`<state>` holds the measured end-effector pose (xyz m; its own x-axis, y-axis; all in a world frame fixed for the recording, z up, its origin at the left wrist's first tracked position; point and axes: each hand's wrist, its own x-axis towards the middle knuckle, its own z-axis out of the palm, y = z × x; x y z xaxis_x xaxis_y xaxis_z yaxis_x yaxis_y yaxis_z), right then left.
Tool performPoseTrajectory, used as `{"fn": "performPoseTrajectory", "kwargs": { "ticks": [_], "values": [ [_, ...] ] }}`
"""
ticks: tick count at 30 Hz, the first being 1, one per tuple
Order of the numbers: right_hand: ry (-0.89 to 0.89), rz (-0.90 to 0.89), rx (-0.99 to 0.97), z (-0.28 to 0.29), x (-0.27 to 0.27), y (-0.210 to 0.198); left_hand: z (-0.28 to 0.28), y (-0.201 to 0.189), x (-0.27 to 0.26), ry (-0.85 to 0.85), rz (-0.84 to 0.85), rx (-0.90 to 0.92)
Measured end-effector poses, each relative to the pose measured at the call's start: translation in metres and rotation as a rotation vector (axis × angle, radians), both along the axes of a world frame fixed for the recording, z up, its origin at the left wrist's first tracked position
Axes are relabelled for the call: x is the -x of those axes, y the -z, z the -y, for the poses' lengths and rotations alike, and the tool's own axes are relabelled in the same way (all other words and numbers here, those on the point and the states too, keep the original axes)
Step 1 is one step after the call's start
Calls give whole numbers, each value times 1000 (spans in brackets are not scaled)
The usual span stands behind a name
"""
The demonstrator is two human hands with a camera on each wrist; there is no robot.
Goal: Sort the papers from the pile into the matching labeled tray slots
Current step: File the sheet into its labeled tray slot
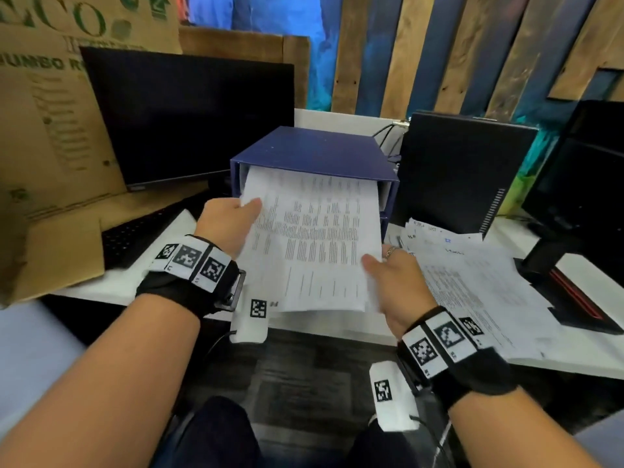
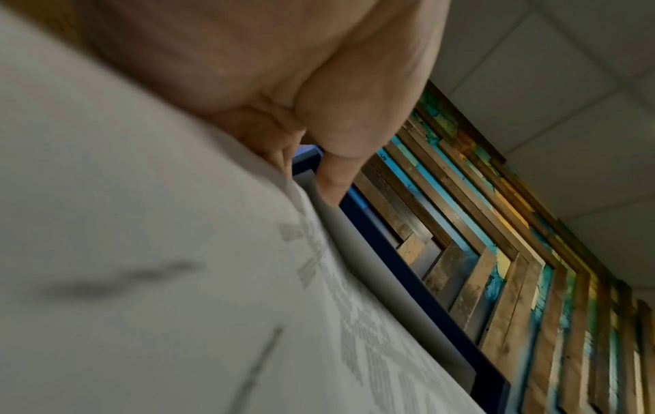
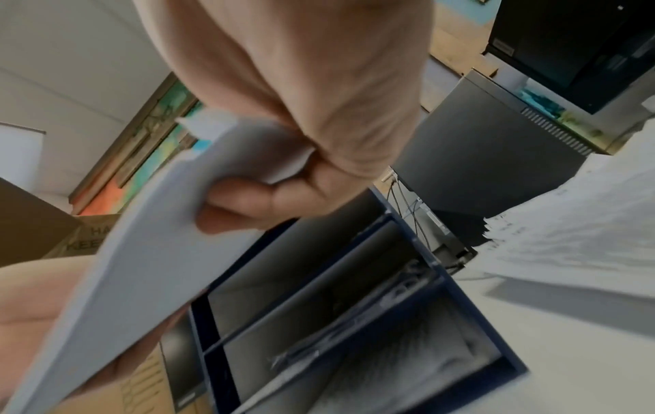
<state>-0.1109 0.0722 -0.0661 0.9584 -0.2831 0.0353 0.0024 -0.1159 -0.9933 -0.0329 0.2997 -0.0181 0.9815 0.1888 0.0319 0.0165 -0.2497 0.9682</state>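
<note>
Both hands hold a printed sheaf of papers (image 1: pixel 314 238) whose far end sits in the top slot of the dark blue tray unit (image 1: pixel 314 150). My left hand (image 1: pixel 229 221) pinches the sheaf's left edge, thumb on top. My right hand (image 1: pixel 388 275) grips the near right corner, thumb on top and fingers curled beneath, as the right wrist view shows on the sheaf (image 3: pixel 148 238). That view also shows the tray unit's (image 3: pixel 418 243) lower slots holding papers. In the left wrist view the sheaf (image 2: pixel 177 280) fills the frame below my left thumb (image 2: pixel 340 157). The pile of papers (image 1: pixel 472 282) lies to the right.
A dark monitor (image 1: pixel 189 116) and a keyboard (image 1: pixel 135 231) stand at left beside a cardboard box (image 1: pixel 50 146). A black computer tower (image 1: pixel 462 170) stands right of the tray unit, with another black device (image 1: pixel 580 197) at far right. The white desk edge (image 1: pixel 320 329) runs below my hands.
</note>
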Motion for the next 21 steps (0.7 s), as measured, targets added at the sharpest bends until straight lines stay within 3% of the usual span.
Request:
{"fn": "performPoseTrajectory", "kwargs": {
  "ticks": [5,8,11,17,19,21],
  "values": [
    [176,49,90,3,-47,-37,-7,-1,12,127,-177,137],
    [203,68,97,14,-75,-49,-4,7,10,161,-98,228],
    [257,79,42,-5,-49,-75,8,5,-5,32,24,300],
    [335,177,353,-3,-31,-67,36,-12,-42,-131,146,235],
    [327,169,389,-3,-34,-68,38,-12,-50,-145,146,271],
    [300,210,568,-5,-37,-69,39,-10,-46,-133,148,332]
  ]
}}
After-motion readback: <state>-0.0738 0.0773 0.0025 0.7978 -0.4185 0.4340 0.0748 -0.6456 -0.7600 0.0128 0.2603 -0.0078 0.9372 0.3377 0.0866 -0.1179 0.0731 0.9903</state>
